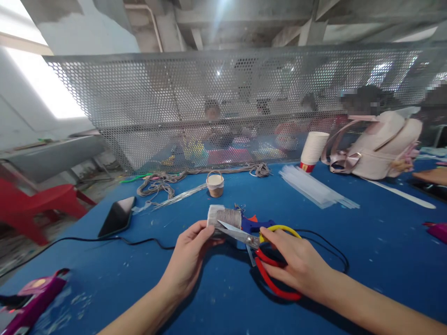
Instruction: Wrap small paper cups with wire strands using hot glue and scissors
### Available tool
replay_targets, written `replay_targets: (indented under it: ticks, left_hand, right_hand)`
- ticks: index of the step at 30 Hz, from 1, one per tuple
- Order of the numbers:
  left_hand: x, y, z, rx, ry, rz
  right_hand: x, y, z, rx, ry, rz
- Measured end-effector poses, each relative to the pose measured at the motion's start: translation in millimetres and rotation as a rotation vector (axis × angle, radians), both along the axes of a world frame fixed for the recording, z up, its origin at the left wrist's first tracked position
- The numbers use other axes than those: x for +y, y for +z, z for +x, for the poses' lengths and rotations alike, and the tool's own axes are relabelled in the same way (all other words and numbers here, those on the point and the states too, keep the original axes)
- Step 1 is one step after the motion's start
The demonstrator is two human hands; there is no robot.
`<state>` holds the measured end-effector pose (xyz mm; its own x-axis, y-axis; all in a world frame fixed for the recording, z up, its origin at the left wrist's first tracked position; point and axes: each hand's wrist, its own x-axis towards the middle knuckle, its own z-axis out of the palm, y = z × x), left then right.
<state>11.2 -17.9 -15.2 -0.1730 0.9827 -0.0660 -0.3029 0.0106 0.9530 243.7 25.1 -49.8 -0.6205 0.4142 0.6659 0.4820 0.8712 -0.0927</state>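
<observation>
Head view: above the blue counter (139, 284), left fingers (205, 234) pinch a grey-wound white cylinder (229, 217), probably light, best held by its pale end; right fingers (275, 238) grip stiff, open, red-and-yellow-handled metal scissors (252, 241).

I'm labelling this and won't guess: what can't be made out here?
Head view, all:
Left hand: some fingertips hidden by the spool.
People: blurred behind the mesh.
Purple tool, lower left: cut off by the edge.
Pink thing, far right: cut off by the edge.
</observation>
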Motion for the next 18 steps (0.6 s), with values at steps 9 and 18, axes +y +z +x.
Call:
replay_targets:
  ticks: [9, 18]
  left_hand:
    - [0.6, 1.1, -1.6, 0.105, 0.013, -0.008]
    - [-0.6, 0.6, -1.5, 0.16, -0.014, 0.02]
  right_hand:
    - [7.4, -2.2, 6.1, -0.016, 0.049, 0.118]
    - [7.9, -2.8, 10.1, 0.023, 0.097, 0.089]
